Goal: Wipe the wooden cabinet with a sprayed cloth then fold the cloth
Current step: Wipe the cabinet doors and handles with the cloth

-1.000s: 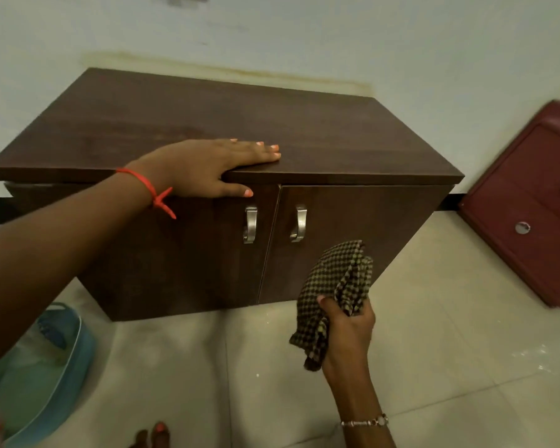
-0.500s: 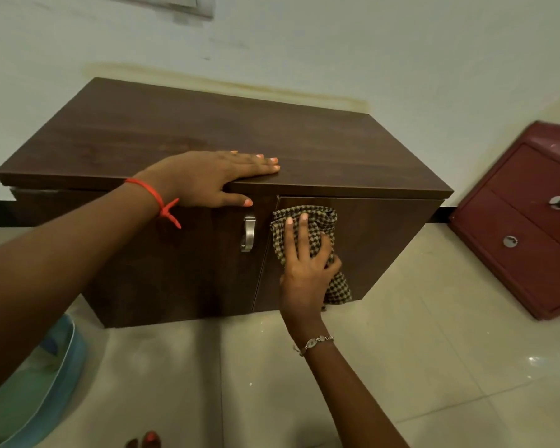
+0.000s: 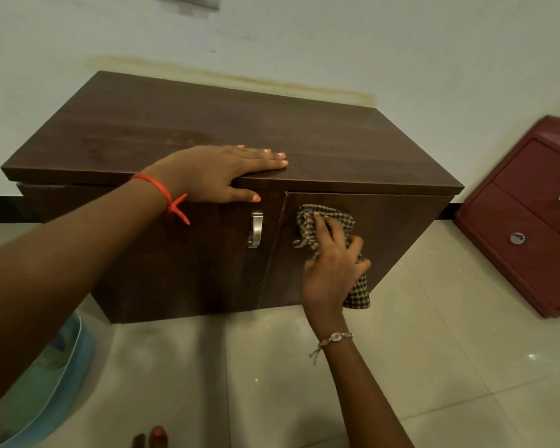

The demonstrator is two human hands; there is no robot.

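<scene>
A low dark wooden cabinet (image 3: 175,130) with two front doors stands on the floor against the wall. My left hand (image 3: 217,173) lies flat on the front edge of its top, fingers spread, thumb hooked over the edge. My right hand (image 3: 332,266) presses a brown checked cloth (image 3: 337,219) against the right door, over that door's handle, which is mostly hidden. The left door's metal handle (image 3: 255,229) shows plainly. The cloth's lower end hangs below my palm.
A red plastic drawer unit (image 3: 527,227) with round metal knobs stands to the right on the tiled floor (image 3: 434,367). A blue and green tub (image 3: 52,383) sits at the lower left. My toes show at the bottom edge.
My right hand rose from below the doors and pressed the cloth on the right door, then shifted slightly right and down across it. My left hand stayed on the top.
</scene>
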